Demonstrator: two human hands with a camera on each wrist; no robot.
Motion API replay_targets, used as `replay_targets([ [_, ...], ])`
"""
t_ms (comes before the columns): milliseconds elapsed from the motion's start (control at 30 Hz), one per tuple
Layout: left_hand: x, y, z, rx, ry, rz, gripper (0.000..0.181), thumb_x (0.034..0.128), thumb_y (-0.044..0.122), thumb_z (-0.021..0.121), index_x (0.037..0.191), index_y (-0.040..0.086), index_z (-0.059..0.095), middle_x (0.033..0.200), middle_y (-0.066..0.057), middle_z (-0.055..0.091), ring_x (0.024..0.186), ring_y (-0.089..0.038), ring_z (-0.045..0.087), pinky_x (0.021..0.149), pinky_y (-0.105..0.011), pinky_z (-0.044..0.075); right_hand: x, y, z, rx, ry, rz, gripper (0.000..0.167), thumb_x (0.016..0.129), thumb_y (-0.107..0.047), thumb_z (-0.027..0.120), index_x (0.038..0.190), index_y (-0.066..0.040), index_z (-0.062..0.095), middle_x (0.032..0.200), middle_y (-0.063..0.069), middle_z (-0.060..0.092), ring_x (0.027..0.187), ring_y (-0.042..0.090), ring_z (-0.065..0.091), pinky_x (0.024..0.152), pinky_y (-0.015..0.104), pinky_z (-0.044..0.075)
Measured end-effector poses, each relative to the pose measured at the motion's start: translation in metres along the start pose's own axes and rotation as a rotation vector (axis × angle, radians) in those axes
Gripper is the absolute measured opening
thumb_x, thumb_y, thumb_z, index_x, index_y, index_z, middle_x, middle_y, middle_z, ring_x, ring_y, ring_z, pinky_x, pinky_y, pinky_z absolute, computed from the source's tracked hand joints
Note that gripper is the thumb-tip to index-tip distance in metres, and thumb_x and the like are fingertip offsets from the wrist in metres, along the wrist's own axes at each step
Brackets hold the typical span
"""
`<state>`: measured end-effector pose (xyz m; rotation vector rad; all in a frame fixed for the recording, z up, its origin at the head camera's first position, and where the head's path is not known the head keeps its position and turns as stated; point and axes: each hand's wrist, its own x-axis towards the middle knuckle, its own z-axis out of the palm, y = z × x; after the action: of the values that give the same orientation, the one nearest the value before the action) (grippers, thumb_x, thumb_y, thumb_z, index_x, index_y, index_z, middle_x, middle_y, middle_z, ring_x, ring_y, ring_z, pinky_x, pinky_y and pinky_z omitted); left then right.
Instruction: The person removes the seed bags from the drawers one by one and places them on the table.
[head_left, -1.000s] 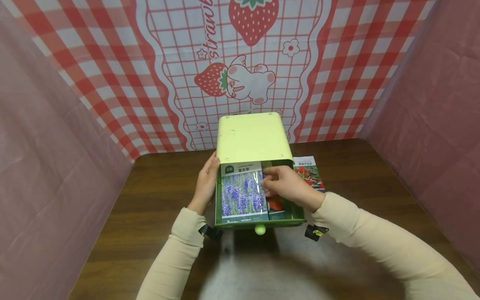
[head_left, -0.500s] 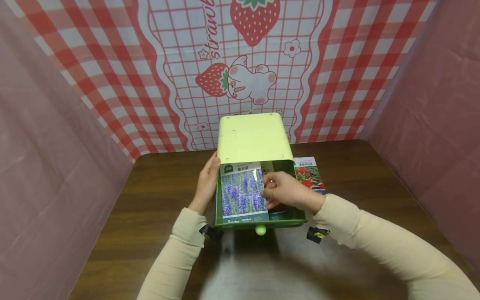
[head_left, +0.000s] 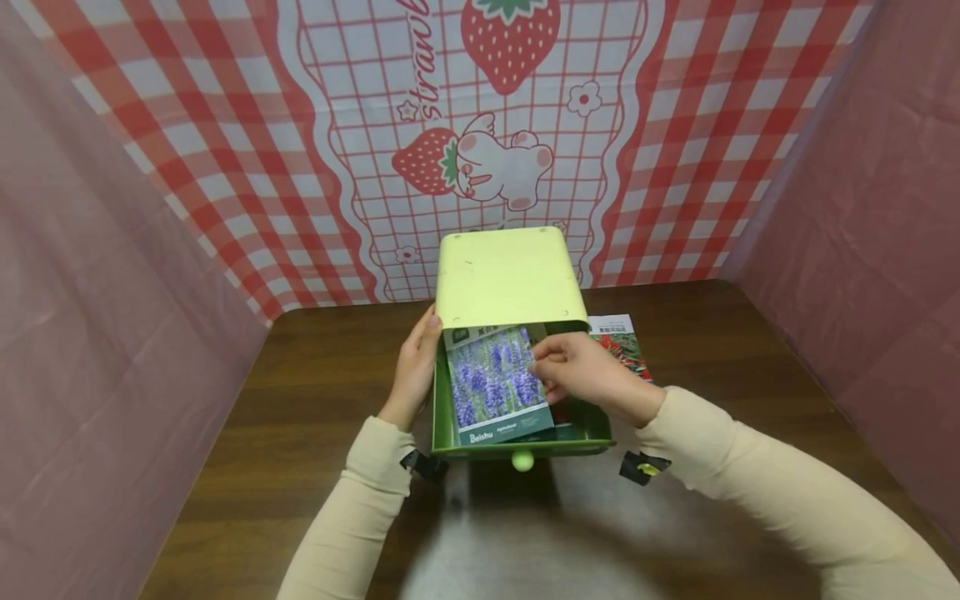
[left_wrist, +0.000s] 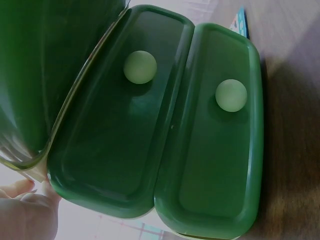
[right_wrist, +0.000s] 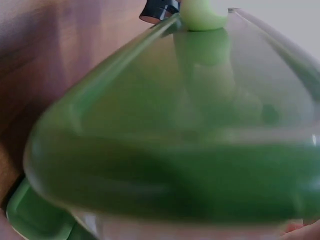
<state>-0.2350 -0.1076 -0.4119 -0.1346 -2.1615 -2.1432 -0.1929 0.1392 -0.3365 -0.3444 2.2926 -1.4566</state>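
Note:
A small cabinet with a yellow-green top (head_left: 510, 275) stands on the table, its upper green drawer (head_left: 444, 417) pulled out. Inside lies a seed packet with a lavender picture (head_left: 495, 379), turned slightly and partly under the top. My right hand (head_left: 585, 375) reaches into the drawer and pinches the packet's right edge between curled fingers and thumb. Another packet under it is mostly hidden. My left hand (head_left: 414, 367) rests against the cabinet's left side, fingers laid along it. In the left wrist view, two lower drawers with round knobs (left_wrist: 140, 67) are pushed in.
A seed packet with red flowers (head_left: 621, 346) lies on the wooden table (head_left: 300, 400), right of the cabinet. Behind is a red-and-white checked cloth (head_left: 262, 167). Pink fabric (head_left: 847, 208) closes off both sides. The drawer's round knob (head_left: 522, 460) sticks out toward me.
The lavender packet has turned out of line with the drawer, its lower edge swinging to the right. The right hand has shifted slightly rightward. The left hand stays at the cabinet's side.

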Motion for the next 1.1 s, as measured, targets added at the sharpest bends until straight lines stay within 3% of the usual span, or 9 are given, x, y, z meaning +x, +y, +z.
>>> replay_targets([
  [333,0.000,0.001,0.001,0.020,0.011,0.011,0.053,0.1045,0.045,0.039,0.152,0.021,0.038,0.158,-0.001,0.036,0.145,-0.021,0.032,0.120,-0.042,0.030,-0.009,-0.003,-0.020,-0.077,0.022,0.034,0.044,0.101,-0.019,0.054,0.136,0.006,0.050,0.080,0.005,0.057,0.074,0.013,0.060,0.072,0.028,0.059],
  [667,-0.001,0.001,0.001,0.016,0.015,0.021,0.053,0.1046,0.044,0.039,0.152,0.020,0.038,0.158,-0.001,0.036,0.145,-0.022,0.033,0.118,-0.042,0.032,-0.019,-0.001,-0.036,-0.017,0.035,0.086,0.045,0.100,-0.024,0.057,0.135,0.004,0.052,0.080,0.006,0.049,0.073,0.017,0.047,0.067,0.027,0.051],
  [900,0.000,0.000,0.001,0.006,0.018,0.013,0.052,0.1048,0.043,0.040,0.151,0.019,0.038,0.158,-0.003,0.036,0.145,-0.023,0.032,0.119,-0.043,0.030,-0.025,-0.001,-0.046,-0.019,0.017,0.108,0.040,0.097,-0.026,0.062,0.125,0.003,0.062,0.076,0.002,0.059,0.064,0.013,0.046,0.055,0.024,0.043],
  [1100,0.000,0.001,0.002,-0.002,0.025,0.023,0.053,0.1048,0.041,0.041,0.151,0.016,0.039,0.158,-0.004,0.037,0.146,-0.021,0.031,0.121,-0.040,0.027,-0.032,-0.001,-0.055,-0.007,0.008,0.133,0.038,0.095,-0.029,0.065,0.119,0.001,0.065,0.084,0.004,0.068,0.062,0.010,0.056,0.054,0.022,0.050],
])
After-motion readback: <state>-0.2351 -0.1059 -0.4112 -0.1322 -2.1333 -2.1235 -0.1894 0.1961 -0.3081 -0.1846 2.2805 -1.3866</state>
